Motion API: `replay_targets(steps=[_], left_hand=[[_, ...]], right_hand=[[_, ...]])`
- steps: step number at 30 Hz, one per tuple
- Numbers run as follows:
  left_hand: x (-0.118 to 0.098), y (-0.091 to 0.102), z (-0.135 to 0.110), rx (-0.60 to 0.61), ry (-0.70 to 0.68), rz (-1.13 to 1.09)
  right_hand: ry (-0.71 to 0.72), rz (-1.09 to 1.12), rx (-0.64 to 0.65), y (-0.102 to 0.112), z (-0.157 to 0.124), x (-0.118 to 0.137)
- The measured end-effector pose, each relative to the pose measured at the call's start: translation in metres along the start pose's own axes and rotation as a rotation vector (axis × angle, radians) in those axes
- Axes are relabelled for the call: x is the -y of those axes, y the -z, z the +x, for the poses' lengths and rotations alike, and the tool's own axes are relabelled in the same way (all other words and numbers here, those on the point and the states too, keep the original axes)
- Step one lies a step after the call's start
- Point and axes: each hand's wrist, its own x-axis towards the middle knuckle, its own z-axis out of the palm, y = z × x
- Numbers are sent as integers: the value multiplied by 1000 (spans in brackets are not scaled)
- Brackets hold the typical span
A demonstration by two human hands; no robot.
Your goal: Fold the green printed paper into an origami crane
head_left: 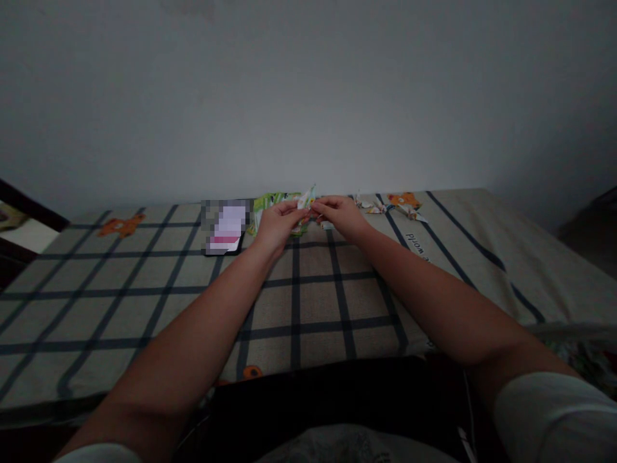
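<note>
My left hand and my right hand meet near the far edge of the table, fingertips almost touching. Between them they pinch a small white printed wrapper with coloured specks; whether anything is inside it I cannot tell. Behind and beneath my left hand lies a shiny green packet, partly covered by the fingers. Just right of my right hand, several small printed pieces with twisted ends lie in a row, looking like wrapped sweets.
A phone with a lit, blurred screen rests left of my left hand. The checked cloth covers the table, which ends against a grey wall. Dark wooden furniture stands at the far left.
</note>
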Motion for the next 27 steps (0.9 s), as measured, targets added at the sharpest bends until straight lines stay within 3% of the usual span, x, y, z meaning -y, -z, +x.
replay_targets(steps=[9,16,21,27], left_hand=[[-5,-2,-4,-24,0,127],[-10,2,-7,-61,-129,333],[-7,3,-2,-81,-71,234],[-4,4,-1,-3,-3,158]], right_hand=[[23,-60,-3,0,-3,2],[32,-108,24,1,-5,5],[-68,88,46,-2,-3,1],[-40,35,83,0,-4,2]])
